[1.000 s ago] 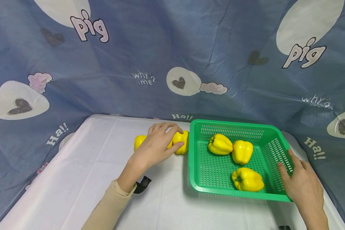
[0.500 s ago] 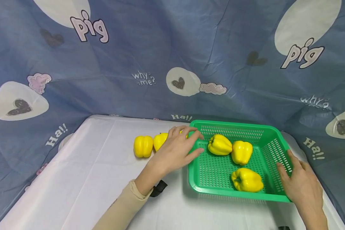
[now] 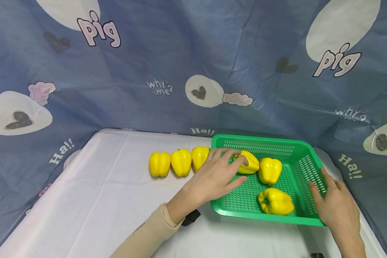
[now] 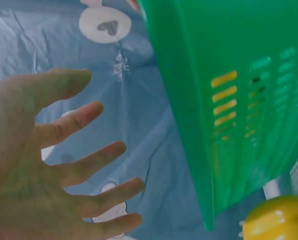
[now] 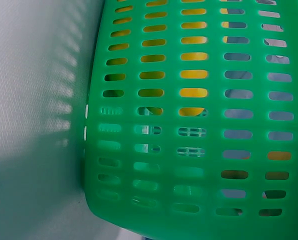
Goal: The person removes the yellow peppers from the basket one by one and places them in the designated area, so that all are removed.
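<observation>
Palm down with its fingers spread, my left hand hovers over the left side of a green plastic basket in the head view. Its fingertips overlap one of the yellow bell peppers inside. From the left wrist, the same hand shows nothing in its fingers, beside the basket's wall. My right hand holds the basket's right side, thumb inside the rim and fingers outside. Two more bell peppers, one at the back and one in front, lie in the basket.
On the white table left of the basket stand three yellow bell peppers in a row: the left, middle and right. My left forearm partly covers the right one's front. A blue printed cloth hangs behind the table.
My left hand has moved right, from above the row of bell peppers on the table to over the basket, uncovering the row. The right hand has stayed on the basket.
</observation>
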Demonstrator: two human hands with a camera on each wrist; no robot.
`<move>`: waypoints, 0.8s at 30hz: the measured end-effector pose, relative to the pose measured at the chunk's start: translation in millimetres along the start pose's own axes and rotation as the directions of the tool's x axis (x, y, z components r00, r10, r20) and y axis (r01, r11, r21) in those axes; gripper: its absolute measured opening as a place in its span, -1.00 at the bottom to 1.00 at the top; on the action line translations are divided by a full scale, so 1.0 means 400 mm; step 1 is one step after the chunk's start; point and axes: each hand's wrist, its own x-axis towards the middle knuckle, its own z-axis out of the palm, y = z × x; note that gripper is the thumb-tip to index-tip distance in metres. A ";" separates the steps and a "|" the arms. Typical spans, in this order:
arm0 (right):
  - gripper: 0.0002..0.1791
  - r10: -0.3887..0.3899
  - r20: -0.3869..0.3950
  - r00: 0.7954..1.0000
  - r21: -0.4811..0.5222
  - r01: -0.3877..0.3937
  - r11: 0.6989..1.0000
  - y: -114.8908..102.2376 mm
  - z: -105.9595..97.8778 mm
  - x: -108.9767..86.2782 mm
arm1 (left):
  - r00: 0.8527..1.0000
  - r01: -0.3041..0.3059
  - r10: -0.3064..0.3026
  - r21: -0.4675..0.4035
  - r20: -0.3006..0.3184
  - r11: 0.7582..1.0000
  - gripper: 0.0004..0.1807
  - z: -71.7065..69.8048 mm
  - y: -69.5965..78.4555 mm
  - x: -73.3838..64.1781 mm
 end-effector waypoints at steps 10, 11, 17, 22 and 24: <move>-0.17 0.003 -0.012 1.000 0.000 -0.003 1.000 -0.005 -0.002 0.000 | 0.999 -0.049 0.050 0.060 -0.014 0.997 -0.62 0.023 0.039 0.019; -0.17 0.006 -0.008 1.000 0.000 -0.006 1.000 -0.005 -0.001 0.001 | 0.999 -0.051 0.052 0.065 -0.015 0.997 -0.62 0.025 0.043 0.021; -0.17 0.011 -0.004 1.000 0.004 -0.011 1.000 -0.003 0.000 0.000 | 0.998 -0.060 0.059 0.108 0.014 0.992 -0.60 0.042 0.073 0.026; -0.17 0.008 -0.006 1.000 0.004 -0.008 1.000 -0.003 0.000 0.000 | 0.997 -0.065 0.061 0.108 0.042 0.992 -0.61 0.057 0.101 0.034; -0.17 0.008 -0.007 1.000 0.004 -0.008 1.000 -0.003 0.000 0.000 | 0.997 -0.068 0.063 0.114 0.044 0.991 -0.62 0.064 0.112 0.038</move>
